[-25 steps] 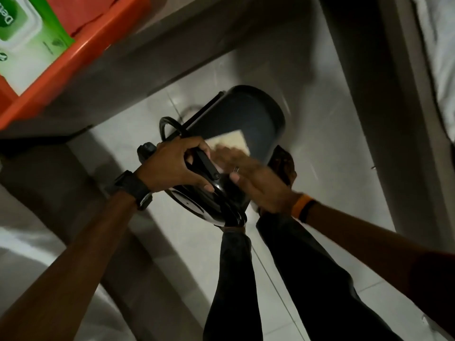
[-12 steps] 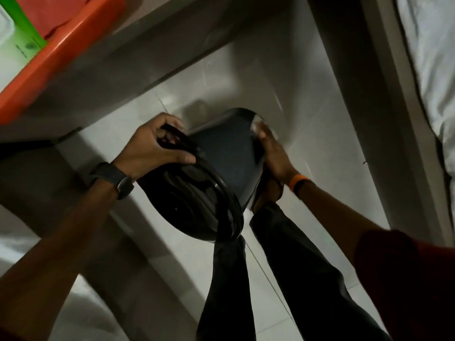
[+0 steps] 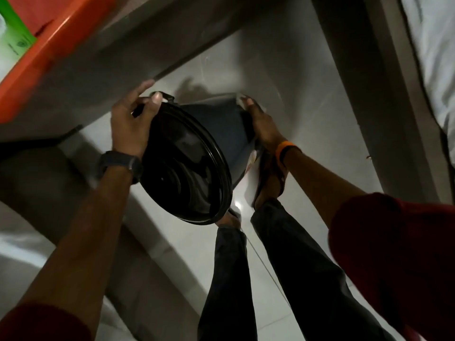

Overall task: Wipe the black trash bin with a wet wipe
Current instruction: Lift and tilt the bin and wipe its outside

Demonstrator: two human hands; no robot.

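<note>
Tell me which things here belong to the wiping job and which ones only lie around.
Job: black trash bin, wet wipe, left hand, right hand.
Lying about: orange tray, green wipes pack, white bedding.

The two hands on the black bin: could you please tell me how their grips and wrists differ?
The left hand holds the bin at its open rim; the right hand presses on the bin's side near the base. The left wrist wears a dark watch; the right wears an orange band. Both hold the bin tilted above the floor.
</note>
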